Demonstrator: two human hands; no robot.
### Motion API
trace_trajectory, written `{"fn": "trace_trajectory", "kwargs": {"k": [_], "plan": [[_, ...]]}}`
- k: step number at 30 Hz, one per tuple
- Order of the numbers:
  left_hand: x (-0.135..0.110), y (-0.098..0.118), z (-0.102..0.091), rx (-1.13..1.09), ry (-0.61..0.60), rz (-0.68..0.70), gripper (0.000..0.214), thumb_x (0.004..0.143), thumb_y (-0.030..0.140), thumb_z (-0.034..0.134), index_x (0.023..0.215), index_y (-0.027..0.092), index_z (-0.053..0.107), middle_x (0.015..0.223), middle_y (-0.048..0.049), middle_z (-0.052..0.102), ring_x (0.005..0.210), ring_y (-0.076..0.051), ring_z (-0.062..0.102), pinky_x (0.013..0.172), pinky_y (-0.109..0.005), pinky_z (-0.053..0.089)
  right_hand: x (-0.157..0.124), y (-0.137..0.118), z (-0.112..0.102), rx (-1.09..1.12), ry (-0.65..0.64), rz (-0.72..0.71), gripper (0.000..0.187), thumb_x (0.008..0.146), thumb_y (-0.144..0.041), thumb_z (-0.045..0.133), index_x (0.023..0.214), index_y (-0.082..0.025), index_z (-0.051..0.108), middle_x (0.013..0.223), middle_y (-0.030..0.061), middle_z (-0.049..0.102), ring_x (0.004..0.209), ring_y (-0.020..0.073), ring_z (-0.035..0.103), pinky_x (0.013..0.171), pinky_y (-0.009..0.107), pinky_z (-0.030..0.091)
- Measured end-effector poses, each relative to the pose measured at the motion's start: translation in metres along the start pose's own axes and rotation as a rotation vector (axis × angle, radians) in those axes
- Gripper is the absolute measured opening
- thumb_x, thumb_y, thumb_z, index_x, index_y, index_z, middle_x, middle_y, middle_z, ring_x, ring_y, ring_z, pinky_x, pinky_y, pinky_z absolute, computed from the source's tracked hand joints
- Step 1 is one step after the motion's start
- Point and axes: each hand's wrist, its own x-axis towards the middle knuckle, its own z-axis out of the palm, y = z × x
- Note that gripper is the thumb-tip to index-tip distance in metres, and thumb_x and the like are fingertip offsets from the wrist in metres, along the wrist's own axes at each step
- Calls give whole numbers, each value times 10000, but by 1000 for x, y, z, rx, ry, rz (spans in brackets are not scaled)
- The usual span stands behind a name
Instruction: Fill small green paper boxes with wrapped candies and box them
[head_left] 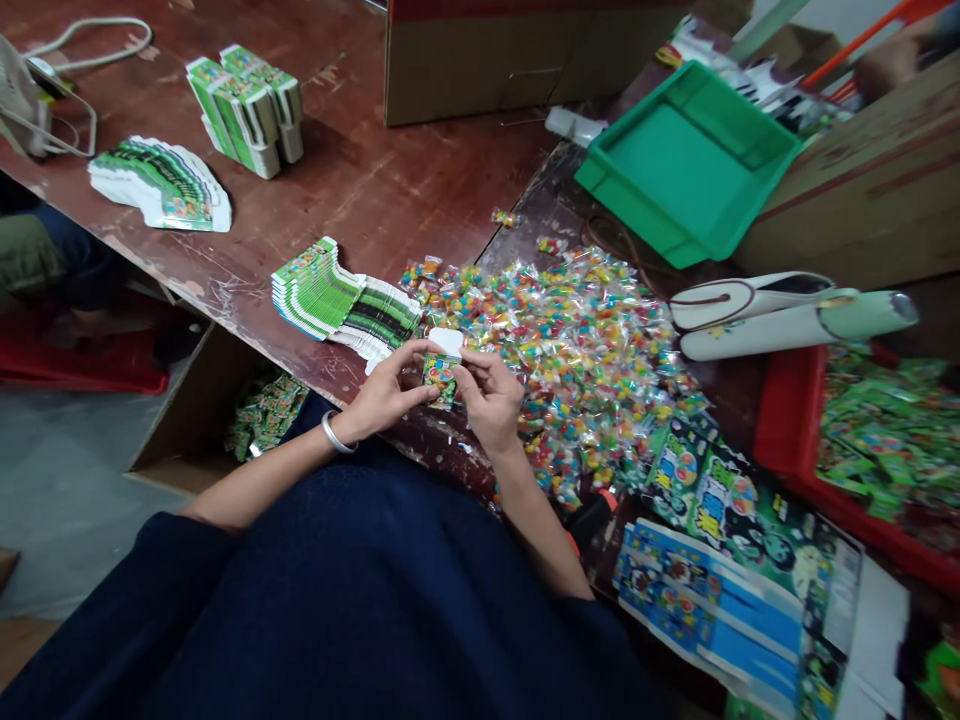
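My left hand (386, 392) and my right hand (489, 395) together hold a small green printed box (441, 368) with a white flap open at its top, just above the table's near edge. Fingers of both hands are pinched round the box. A silver bangle (335, 434) circles my left wrist. Right behind the box lies a fanned stack of flat green box blanks (341, 300). To the right spreads a big heap of small wrapped colourful candies (581, 340).
A green plastic tray (690, 160) sits at the back right. Finished green boxes (247, 105) and another fan of blanks (161, 185) lie at the back left. A red bin (780, 420) of green packets is on the right, printed sheets (720, 590) below it, an open carton (217, 420) under the table.
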Motion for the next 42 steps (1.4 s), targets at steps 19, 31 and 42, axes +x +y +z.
{"fn": "trace_trajectory", "kwargs": {"k": [19, 31, 42], "plan": [[-2, 3, 4, 41, 52, -6, 508, 868, 318, 815, 1249, 241, 488, 1082, -39, 618, 885, -148, 682, 734, -253, 594, 22, -18, -1, 222, -102, 180, 364, 800, -553, 846, 804, -247, 650, 856, 27, 733, 814, 195, 699, 741, 337, 593], [-7, 9, -4, 207, -28, 80, 586, 924, 255, 750, 1478, 263, 559, 1342, -123, 668, 1197, -269, 665, 921, -386, 633, 24, -13, -1, 130, -85, 171, 308, 840, -484, 808, 724, -231, 675, 782, 22, 735, 757, 191, 684, 726, 346, 567], [-33, 51, -81, 531, -312, -93, 294, 933, 217, 670, 1216, 246, 744, 1063, -59, 789, 840, -185, 724, 756, -285, 577, 7, -9, -24, 153, -174, 154, 324, 959, -502, 704, 1198, -292, 766, 1188, 79, 792, 1047, 265, 761, 786, 413, 666]]}}
